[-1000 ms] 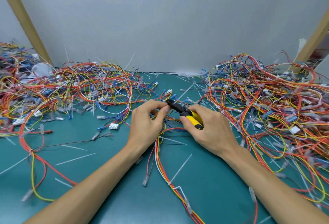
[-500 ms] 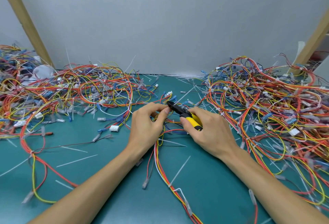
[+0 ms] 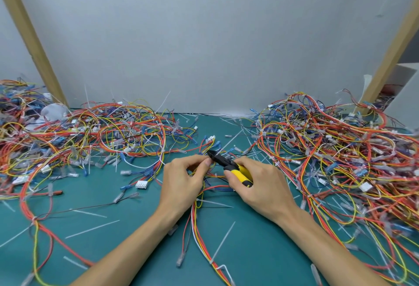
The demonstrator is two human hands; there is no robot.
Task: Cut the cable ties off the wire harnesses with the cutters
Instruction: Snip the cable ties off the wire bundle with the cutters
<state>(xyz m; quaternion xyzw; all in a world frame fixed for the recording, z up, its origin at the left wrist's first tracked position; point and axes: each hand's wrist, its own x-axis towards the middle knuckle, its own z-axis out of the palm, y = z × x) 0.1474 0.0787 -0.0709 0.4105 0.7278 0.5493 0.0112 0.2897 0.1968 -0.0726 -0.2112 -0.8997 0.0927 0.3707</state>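
Vs 0.5 s ago, both hands in the same spot. L hand [image 3: 181,183] pinches thin glossy wire harness [image 3: 194,217]; R hand [image 3: 263,185] fingers curl round yellow-handled cutters [image 3: 229,165], black tip at wires.

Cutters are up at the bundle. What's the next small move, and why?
Probably squeeze the cutters shut. The right hand grips their yellow handles, and their black nose sits against the wires that the left hand pinches. What exactly the nose would bite is too small to tell.
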